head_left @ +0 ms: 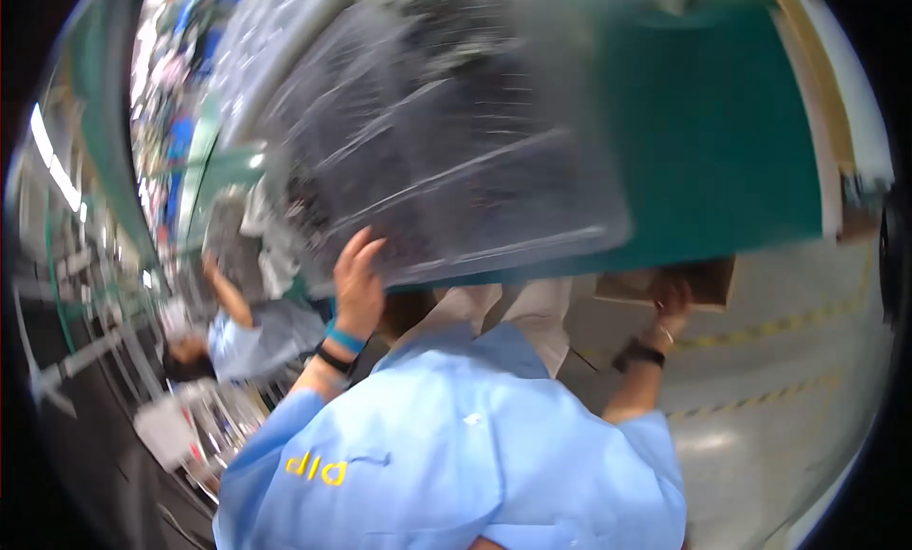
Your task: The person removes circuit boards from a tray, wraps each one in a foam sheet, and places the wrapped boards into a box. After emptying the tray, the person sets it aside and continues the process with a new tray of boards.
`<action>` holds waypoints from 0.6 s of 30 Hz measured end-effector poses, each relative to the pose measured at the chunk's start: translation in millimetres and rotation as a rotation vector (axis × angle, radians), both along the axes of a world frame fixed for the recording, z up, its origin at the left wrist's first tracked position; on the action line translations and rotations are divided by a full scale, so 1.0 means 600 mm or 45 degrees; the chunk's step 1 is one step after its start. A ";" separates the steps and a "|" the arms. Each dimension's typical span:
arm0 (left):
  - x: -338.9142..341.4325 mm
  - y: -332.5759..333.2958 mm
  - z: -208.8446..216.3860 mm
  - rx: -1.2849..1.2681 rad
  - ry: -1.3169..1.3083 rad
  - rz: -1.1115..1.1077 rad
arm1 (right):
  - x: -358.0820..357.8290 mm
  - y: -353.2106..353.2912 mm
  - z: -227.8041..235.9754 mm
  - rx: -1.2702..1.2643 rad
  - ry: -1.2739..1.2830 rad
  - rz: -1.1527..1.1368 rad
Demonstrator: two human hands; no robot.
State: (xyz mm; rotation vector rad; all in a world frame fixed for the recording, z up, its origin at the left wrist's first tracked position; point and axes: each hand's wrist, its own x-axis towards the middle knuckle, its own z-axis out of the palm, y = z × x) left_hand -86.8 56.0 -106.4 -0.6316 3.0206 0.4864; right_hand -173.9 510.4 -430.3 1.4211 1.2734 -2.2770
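The tabletop (722, 123) is deep green, the plastic tray (494, 184) clear and greyish, the box (714, 282) brown. The wearer's shirt (427, 436) is light blue with yellow lettering (318, 468), the trousers (541, 322) cream, the wristbands (346, 339) blue and black; a co-worker's shirt (266, 341) pale blue. Yellow-and-dark stripes (774, 326) mark the grey floor (703, 374).

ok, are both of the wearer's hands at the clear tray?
No, only the left hand is at the tray; the right hand is off to the right, at the box.
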 end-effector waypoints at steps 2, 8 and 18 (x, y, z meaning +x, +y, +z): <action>-0.001 -0.015 -0.003 0.018 0.068 -0.066 | -0.025 0.007 0.109 0.565 -0.022 0.266; 0.046 -0.052 0.013 0.153 0.279 -0.006 | -0.153 -0.113 0.476 0.855 0.539 0.383; 0.165 -0.187 0.032 0.348 0.669 0.123 | -0.075 -0.664 0.643 0.464 1.299 1.571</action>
